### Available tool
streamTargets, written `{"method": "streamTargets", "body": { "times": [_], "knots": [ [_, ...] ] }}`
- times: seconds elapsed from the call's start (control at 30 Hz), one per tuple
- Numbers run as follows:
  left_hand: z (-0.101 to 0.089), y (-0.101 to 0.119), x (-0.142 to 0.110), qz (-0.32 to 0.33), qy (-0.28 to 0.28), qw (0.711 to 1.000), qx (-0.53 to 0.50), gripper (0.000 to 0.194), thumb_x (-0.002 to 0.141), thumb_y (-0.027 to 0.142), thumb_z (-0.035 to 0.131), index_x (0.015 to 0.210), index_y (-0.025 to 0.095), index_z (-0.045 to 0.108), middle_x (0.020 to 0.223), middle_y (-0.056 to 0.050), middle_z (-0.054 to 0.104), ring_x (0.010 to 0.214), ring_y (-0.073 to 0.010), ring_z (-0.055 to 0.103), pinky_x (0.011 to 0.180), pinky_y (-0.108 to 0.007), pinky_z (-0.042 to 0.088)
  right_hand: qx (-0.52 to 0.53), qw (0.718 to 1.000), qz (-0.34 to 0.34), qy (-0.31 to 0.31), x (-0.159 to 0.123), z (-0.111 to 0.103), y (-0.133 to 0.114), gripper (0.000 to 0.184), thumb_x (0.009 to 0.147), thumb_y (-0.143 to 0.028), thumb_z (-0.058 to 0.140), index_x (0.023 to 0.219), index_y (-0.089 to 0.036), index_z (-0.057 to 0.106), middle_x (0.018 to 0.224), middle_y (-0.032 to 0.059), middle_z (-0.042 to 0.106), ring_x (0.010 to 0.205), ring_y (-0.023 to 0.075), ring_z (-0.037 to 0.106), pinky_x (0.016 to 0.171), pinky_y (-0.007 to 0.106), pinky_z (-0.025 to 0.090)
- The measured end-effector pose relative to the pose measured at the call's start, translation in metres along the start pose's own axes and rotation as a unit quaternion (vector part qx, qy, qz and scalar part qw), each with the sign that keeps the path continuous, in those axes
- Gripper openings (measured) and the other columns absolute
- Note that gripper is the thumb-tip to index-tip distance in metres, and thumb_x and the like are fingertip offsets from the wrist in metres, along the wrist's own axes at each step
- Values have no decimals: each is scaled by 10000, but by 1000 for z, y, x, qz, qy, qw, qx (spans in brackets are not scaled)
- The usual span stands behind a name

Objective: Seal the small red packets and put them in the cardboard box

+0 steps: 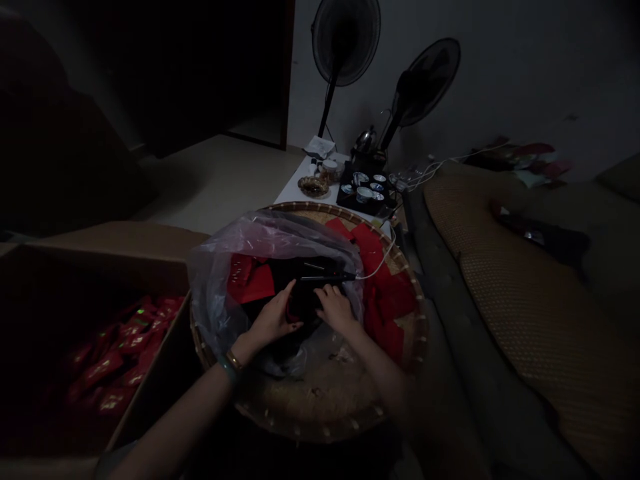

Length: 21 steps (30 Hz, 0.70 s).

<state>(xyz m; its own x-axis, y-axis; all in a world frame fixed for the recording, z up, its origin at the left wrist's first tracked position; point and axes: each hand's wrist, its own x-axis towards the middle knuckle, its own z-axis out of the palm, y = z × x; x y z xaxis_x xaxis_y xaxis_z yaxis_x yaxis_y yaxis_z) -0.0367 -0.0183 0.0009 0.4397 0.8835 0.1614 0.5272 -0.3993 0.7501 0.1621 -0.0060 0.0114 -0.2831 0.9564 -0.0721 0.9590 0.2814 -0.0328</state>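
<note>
My left hand [273, 315] curls its fingers and thumb around something dark red, too dim to make out. My right hand [334, 308] is beside it, fingers bent down over the same dark spot; its grip is partly hidden. Just beyond the fingers lies a slim black tool [341, 276] with a white cord [376, 268] leading off to the right. Around this a clear plastic bag [213, 267] is spread open, with red packets [256, 283] inside on the left. All of it rests in a round woven bamboo tray [320, 407], where more red packets [383, 287] lie along the right side.
A cardboard box [145, 233] at the left holds several shiny red packets [125, 347]. Beyond the tray, a low white table [290, 193] carries a tea tray with cups [364, 194]. Two stand fans [346, 40] are behind. A sofa with a woven mat [505, 280] runs along the right.
</note>
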Motion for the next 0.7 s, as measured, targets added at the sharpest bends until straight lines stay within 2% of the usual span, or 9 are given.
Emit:
{"method": "streamTargets", "body": {
  "times": [0.07,0.2,0.33,0.43,0.57,0.6,0.7],
  "knots": [
    [-1,1,0,-3,-2,1000,0,994,655,267,709,1430,208,89,1205,-114,509,1031,-242,537,891,-393,445,-7,1000,-13,1,0,2,-3,331,747,-256,643,1066,-231,560,1060,74,528,998,229,471,698,292,467],
    [-2,1,-1,-6,7,1000,-1,989,650,254,709,1427,223,97,1225,-115,496,1056,-246,532,900,-388,441,34,999,-19,13,2,6,-4,101,784,-233,591,873,-216,637,960,55,583,966,212,496,699,275,450],
    [-1,0,0,-1,2,1000,-2,992,652,247,706,1427,229,87,1239,-118,489,1062,-249,529,905,-393,438,147,988,20,40,3,2,8,95,795,-219,569,819,-213,661,875,27,629,893,168,539,745,257,430],
    [-1,0,0,-8,-1,1000,-1,993,655,251,706,1429,215,83,1233,-125,493,1047,-248,533,899,-395,441,187,981,13,42,1,-2,15,112,770,-198,586,857,-201,657,881,21,638,868,151,554,778,253,422],
    [-2,2,0,-11,-5,1000,0,987,660,258,704,1430,194,89,1237,-136,493,1043,-249,534,897,-391,443,106,993,-42,16,-2,0,4,359,720,-210,636,1076,-214,590,1019,51,617,977,212,518,756,279,432],
    [-2,2,0,-10,-4,1000,0,989,659,257,705,1430,195,89,1252,-139,483,1053,-250,530,903,-392,440,77,996,-49,8,-1,2,-1,371,723,-190,625,1091,-215,579,1029,58,614,990,221,510,743,280,433],
    [-2,1,0,-6,5,1000,-1,998,653,246,708,1430,205,84,1299,-139,451,1091,-252,513,929,-393,425,25,999,-36,-10,2,6,-11,254,769,-124,538,1001,-207,601,975,70,628,965,215,521,697,269,430]
  ]
}}
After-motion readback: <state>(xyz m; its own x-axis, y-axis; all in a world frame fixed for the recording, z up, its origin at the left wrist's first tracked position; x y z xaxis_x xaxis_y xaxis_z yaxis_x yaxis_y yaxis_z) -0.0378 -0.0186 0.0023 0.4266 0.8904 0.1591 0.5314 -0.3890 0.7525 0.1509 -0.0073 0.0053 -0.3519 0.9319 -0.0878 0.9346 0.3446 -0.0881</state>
